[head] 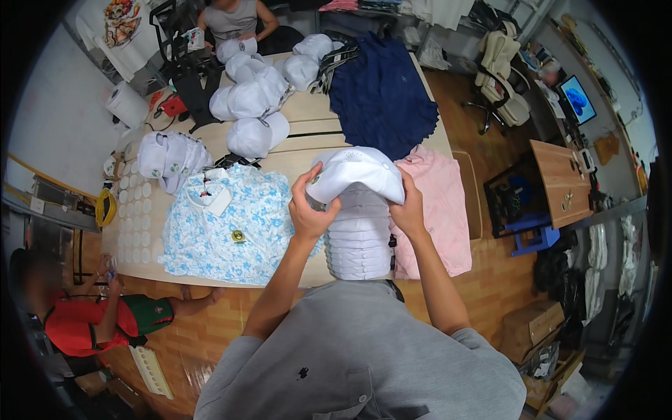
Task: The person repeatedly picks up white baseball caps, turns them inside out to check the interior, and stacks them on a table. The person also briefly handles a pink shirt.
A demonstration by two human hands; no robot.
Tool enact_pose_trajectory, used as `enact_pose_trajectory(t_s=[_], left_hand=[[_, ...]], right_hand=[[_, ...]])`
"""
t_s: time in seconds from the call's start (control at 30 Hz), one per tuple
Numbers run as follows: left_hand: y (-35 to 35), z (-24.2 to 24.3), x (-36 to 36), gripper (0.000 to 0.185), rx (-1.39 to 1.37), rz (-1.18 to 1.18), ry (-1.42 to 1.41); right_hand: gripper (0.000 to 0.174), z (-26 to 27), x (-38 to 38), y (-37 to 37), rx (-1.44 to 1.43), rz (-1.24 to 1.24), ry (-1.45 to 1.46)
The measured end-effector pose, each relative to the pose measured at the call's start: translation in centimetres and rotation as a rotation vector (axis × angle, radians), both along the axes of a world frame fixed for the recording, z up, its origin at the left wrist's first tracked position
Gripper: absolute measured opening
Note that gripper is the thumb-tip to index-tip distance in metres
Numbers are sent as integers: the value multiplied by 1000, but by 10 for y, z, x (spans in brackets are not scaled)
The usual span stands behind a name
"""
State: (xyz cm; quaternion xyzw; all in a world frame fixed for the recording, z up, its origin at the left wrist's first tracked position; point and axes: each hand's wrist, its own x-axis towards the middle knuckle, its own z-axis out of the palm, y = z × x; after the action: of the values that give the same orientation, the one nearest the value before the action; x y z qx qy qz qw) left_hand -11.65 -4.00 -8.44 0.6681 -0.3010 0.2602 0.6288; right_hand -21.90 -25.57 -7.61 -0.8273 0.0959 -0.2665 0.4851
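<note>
Between my hands is a white baseball cap (pixel 357 167), raised over a row of nested white caps (pixel 359 239). My left hand (pixel 311 207) grips its left side, near a small green emblem. On the opposite side, my right hand (pixel 409 207) holds the cap's edge. Left of the row lies a white shirt with a blue floral pattern (pixel 257 210), bearing a round badge. A folded pink shirt (pixel 438 220) lies to the right, partly behind my right forearm. Beyond the held cap a navy blue garment (pixel 380 89) is spread out.
Loose white caps (pixel 252 94) and another nested cap stack (pixel 173 155) occupy the far and left parts of the table (pixel 310 113). Round white stickers (pixel 134 226) line its left end. One person (pixel 94 325) is at lower left; another (pixel 231 21) sits across the table.
</note>
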Motion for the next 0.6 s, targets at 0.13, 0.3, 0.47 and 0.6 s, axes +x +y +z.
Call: enact_pose_trajectory(t_s=[0.13, 0.3, 0.47, 0.6], left_hand=[[8, 10, -1, 66, 163, 55, 27], [24, 0, 9, 69, 251, 175, -14], [38, 35, 16, 58, 199, -127, 217], [42, 39, 21, 46, 175, -215, 384]], right_hand=[[64, 9, 1, 3, 72, 27, -35], [46, 30, 3, 8, 66, -5, -4], [50, 49, 5, -8, 250, 85, 299], [55, 65, 6, -14, 204, 171, 436]])
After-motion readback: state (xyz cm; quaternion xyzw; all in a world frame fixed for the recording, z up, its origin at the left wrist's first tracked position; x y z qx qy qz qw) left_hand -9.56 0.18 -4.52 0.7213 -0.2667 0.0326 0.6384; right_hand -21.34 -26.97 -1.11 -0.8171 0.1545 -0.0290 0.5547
